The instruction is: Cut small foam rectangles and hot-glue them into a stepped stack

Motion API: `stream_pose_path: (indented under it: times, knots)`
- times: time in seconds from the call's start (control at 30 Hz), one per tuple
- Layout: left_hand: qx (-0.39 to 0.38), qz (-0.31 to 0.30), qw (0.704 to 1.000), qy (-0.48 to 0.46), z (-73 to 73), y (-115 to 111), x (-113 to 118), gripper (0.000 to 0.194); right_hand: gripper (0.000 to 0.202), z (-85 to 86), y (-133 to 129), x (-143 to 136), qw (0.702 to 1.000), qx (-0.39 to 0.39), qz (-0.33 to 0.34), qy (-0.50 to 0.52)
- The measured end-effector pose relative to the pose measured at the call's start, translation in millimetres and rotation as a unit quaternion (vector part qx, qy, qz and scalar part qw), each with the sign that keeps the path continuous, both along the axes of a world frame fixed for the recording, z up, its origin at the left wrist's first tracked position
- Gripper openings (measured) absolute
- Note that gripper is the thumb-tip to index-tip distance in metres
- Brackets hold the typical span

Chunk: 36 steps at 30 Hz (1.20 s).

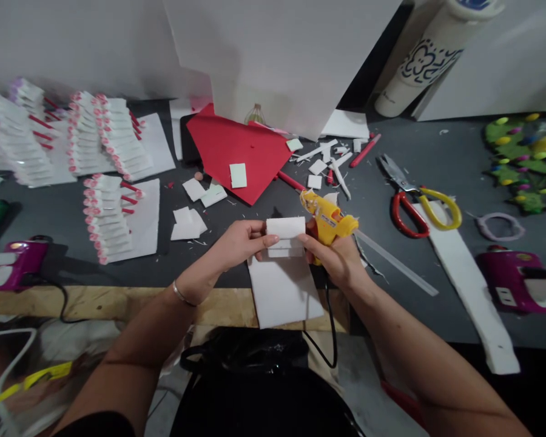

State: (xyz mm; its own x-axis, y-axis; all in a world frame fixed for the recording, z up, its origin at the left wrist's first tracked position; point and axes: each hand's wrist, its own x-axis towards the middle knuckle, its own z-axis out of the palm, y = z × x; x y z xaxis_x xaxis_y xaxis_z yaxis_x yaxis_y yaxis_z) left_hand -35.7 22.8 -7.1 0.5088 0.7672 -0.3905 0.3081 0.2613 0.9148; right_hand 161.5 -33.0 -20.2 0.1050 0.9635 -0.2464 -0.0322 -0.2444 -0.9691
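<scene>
In the head view my left hand (234,244) is closed on the left end of a small white rectangular piece (286,228), thumb in front and fingers behind. The thumb of my right hand (339,261) presses the piece's right end. That same hand is wrapped round a yellow hot glue gun (331,220), its nozzle pointing up and left. A clear glue stick (395,261) sticks out of the gun's back. Below the piece lies a white board (286,294), overhanging the table's front edge. Whether the piece and the board are joined, I cannot tell.
Red-and-yellow-handled scissors (418,200) and a long white strip (473,291) lie to the right. Beyond my hands is a red sheet (236,152) among white scraps. Several white pieces with pink edges (113,215) stand left. A tall white bottle (418,73) stands at back right.
</scene>
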Motion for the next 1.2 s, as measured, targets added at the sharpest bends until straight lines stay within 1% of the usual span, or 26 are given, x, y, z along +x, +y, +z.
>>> stream_pose_path:
  times: [0.17, 0.3, 0.47, 0.57, 0.63, 0.7, 0.8, 0.93, 1.1, 1.2]
  knots:
    - [0.009, -0.009, 1.000, -0.006, 1.7, 2, -2, 0.023, 0.041, -0.4, 1, 1, 0.997, 0.009, -0.050, 0.057]
    - [0.016, -0.040, 0.999, 0.023, 5.2, 2, -3, 0.022, 0.040, 1.1, 4, 6, 0.993, 0.028, -0.092, 0.074]
    - [0.016, -0.050, 0.997, 0.060, 8.0, 0, -4, 0.019, 0.039, 5.0, 6, 13, 0.990, 0.035, -0.117, 0.074]
    - [0.038, -0.049, 0.993, 0.097, 11.7, 0, -9, 0.022, 0.037, 6.0, 6, 15, 0.989, 0.039, -0.123, 0.075]
    - [0.077, -0.032, 0.989, 0.125, 13.8, 2, -13, 0.026, 0.036, 5.7, 5, 15, 0.990, 0.039, -0.118, 0.065]
    - [0.123, -0.012, 0.982, 0.144, 14.3, 5, -19, 0.023, 0.037, 4.4, 5, 14, 0.992, 0.036, -0.111, 0.058]
    - [0.165, -0.019, 0.974, 0.157, 11.9, 9, -24, 0.017, 0.039, 1.3, 5, 13, 0.995, 0.028, -0.088, 0.045]
    - [0.169, -0.055, 0.972, 0.155, 8.1, 7, -20, 0.017, 0.040, -4.2, 4, 14, 0.999, 0.013, -0.046, 0.016]
    - [0.165, -0.042, 0.975, 0.144, 5.7, 4, -12, 0.013, 0.034, -11.2, 3, 16, 1.000, 0.013, 0.027, 0.000]
    - [0.165, -0.043, 0.973, 0.154, 5.0, 5, -11, 0.014, 0.027, -12.8, 3, 17, 0.999, 0.021, 0.045, -0.014]
